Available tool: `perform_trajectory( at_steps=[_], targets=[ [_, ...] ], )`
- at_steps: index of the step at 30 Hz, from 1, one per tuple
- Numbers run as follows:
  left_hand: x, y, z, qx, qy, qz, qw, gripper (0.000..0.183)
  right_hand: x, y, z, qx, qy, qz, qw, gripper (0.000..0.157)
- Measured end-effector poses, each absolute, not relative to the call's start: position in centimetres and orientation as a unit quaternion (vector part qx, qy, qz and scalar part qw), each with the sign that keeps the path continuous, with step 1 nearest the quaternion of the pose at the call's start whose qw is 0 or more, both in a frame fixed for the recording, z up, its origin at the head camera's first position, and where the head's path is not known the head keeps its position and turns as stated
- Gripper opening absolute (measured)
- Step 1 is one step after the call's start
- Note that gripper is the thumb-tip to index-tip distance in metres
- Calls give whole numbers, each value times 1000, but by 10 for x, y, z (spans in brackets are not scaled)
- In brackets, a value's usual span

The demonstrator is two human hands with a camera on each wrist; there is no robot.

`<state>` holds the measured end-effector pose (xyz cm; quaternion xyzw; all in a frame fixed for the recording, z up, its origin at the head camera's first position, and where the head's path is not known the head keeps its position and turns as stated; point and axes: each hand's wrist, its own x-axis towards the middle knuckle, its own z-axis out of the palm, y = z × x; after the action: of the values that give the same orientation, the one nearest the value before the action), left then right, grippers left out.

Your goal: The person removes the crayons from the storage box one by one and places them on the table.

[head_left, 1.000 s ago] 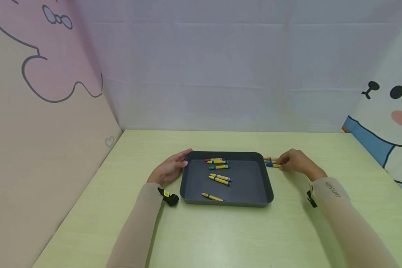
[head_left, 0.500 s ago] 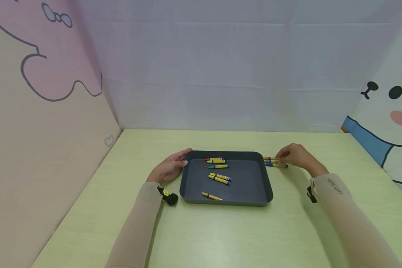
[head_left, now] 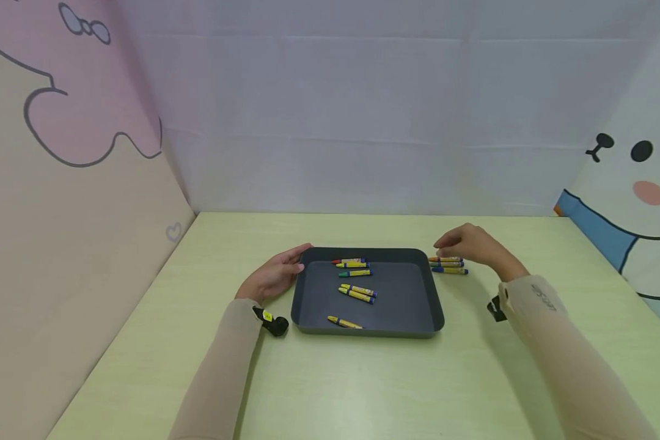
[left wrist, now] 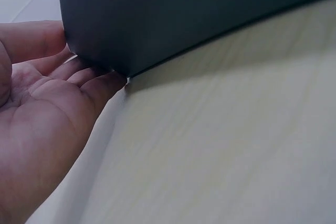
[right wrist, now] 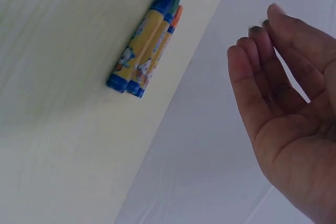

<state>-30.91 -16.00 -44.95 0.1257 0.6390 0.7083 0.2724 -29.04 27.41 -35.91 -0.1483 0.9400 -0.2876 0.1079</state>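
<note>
My left hand [head_left: 272,276] holds the dark grey baking tray [head_left: 404,305] at its far left corner. In the left wrist view the thumb lies against the tray wall [left wrist: 157,14] and the other fingers reach its lower edge. My right hand [head_left: 475,247] hovers over the table just beyond the tray's right side, fingers loosely bent and holding nothing. Close below it lie three wax crayons side by side: a blue crayon [right wrist: 142,40], a green crayon [right wrist: 156,48] and an orange crayon [right wrist: 167,45], tips towards the tray.
Inside the tray, a red crayon [head_left: 348,261], a green crayon [head_left: 355,274] and several yellowish ones lie in loose groups towards the left. One yellow-brown crayon [head_left: 343,322] is near the front wall. A white sheet [head_left: 330,122] hangs behind the table.
My right hand has let go of the blue crayon beside the other two and risen up and away from them. The left hand stays at the tray corner. The head view has shifted slightly.
</note>
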Motion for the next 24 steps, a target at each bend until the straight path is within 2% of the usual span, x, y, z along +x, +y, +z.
perform_trajectory(
  at_steps=[9, 24],
  targets=[
    [-306, -159, -447, 124, 636, 712, 271, 64, -294, 249, -346, -167, 903, -352, 180, 42],
    [-305, -159, -448, 122, 635, 715, 266, 64, -305, 191, -350, -218, 878, -334, 266, 38]
  ],
)
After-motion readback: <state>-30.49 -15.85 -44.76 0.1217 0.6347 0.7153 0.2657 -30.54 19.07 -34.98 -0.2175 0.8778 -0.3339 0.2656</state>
